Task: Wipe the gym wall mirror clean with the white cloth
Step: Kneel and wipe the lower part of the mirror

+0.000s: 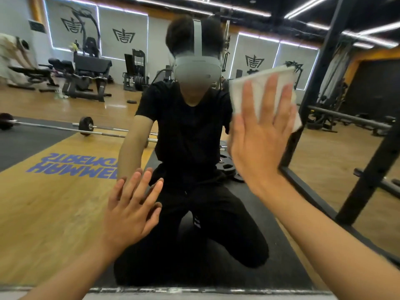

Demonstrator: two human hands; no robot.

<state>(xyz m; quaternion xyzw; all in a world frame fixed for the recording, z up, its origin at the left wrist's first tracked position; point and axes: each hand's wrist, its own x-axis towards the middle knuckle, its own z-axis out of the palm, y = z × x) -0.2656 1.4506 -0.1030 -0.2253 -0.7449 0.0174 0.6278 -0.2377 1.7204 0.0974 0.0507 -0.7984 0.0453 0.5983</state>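
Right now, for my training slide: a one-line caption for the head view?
Right hand presses the white cloth flat on the gym mirror; left hand rests open against it.

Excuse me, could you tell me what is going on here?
A person, seen reflected, kneels facing the gym wall mirror. The right hand presses the white cloth flat against it, up high, fingers spread. The left hand rests flat on the mirror lower down, holding nothing.
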